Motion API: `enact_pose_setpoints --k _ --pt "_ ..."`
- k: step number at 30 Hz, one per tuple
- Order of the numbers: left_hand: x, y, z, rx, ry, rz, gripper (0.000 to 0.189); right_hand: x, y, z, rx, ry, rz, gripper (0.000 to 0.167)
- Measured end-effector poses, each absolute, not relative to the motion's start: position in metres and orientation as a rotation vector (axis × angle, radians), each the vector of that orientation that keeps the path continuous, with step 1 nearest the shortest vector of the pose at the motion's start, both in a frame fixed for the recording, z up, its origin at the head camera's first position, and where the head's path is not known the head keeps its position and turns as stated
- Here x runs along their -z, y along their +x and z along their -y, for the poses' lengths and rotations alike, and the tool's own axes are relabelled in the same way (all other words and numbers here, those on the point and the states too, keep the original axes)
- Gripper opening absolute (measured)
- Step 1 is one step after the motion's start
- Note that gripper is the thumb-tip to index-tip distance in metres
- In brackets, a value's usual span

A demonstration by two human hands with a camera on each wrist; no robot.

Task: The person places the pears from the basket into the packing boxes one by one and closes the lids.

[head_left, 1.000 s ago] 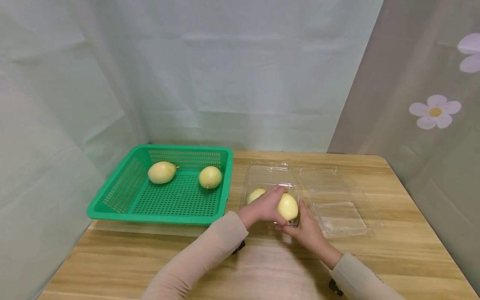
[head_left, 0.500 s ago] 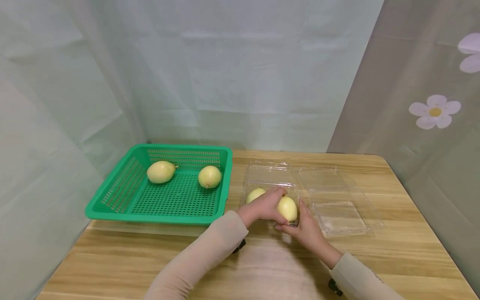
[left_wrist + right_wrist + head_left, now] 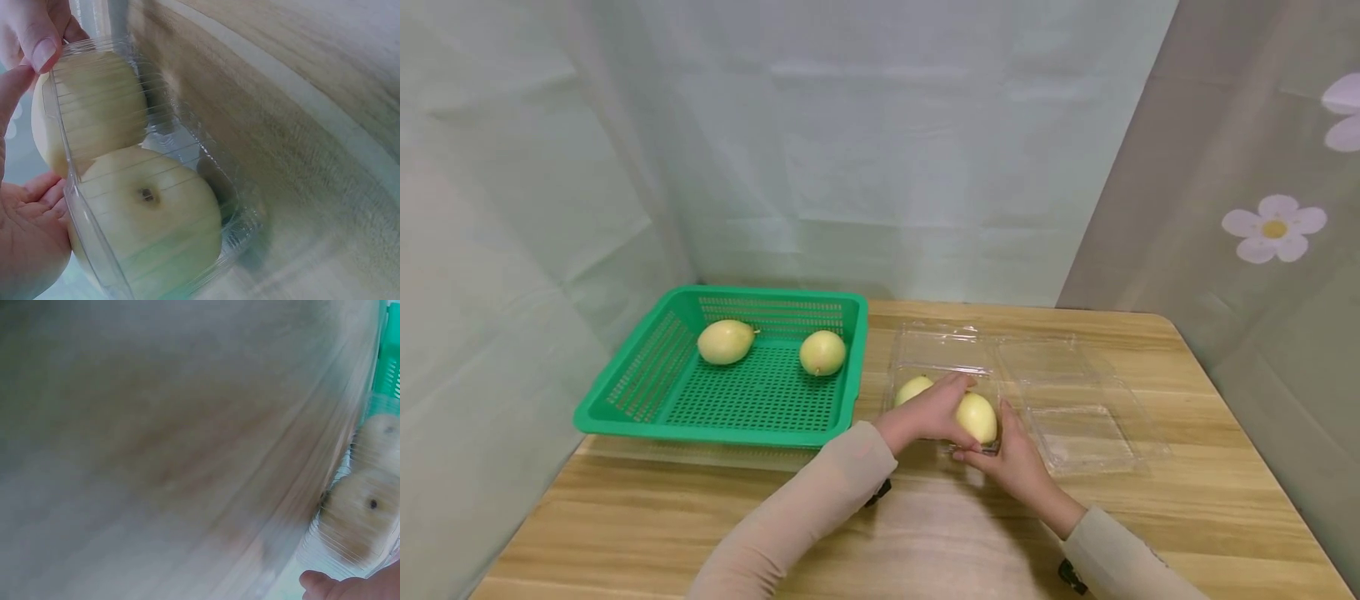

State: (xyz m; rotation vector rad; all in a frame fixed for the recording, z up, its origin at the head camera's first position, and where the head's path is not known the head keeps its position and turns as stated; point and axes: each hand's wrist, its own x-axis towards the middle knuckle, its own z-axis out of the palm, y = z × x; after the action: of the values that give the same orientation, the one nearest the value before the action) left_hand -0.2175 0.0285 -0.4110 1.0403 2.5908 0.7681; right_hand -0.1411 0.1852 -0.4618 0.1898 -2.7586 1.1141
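In the head view, my left hand (image 3: 932, 410) grips a pale yellow pear (image 3: 977, 418) in the front right of a clear plastic clamshell box (image 3: 943, 346). A second pear (image 3: 913, 389) sits to its left, partly hidden behind that hand. My right hand (image 3: 1018, 454) holds the box's front right corner, thumb along the front and fingers up the right side. Through the ribbed clear wall, the left wrist view shows both pears side by side, the nearer pear (image 3: 150, 212) with its dark dimple outward. The right thumb (image 3: 350, 587) lies by the box in the right wrist view.
A green perforated basket (image 3: 715, 435) stands on the left, holding a long pear (image 3: 726, 342) and a rounder pear (image 3: 822, 353). Beside the box on the right lies its clear open lid section (image 3: 1078, 425). Pale curtains hang behind the wooden table (image 3: 925, 533).
Both hands keep nearly the same hold on the pear and the box. The head view has shifted slightly; the pears in the basket have stayed where they were.
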Motion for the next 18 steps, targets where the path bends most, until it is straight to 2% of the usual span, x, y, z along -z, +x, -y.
enact_pose_setpoints --k 9,18 --pt "0.408 -0.217 -0.025 -0.775 1.078 -2.621 0.099 0.455 -0.139 -0.186 -1.163 0.137 2.832 0.114" --pt "0.393 -0.22 -0.016 -0.904 0.962 -2.641 0.101 0.43 -0.146 -0.19 -1.181 0.132 2.921 0.106"
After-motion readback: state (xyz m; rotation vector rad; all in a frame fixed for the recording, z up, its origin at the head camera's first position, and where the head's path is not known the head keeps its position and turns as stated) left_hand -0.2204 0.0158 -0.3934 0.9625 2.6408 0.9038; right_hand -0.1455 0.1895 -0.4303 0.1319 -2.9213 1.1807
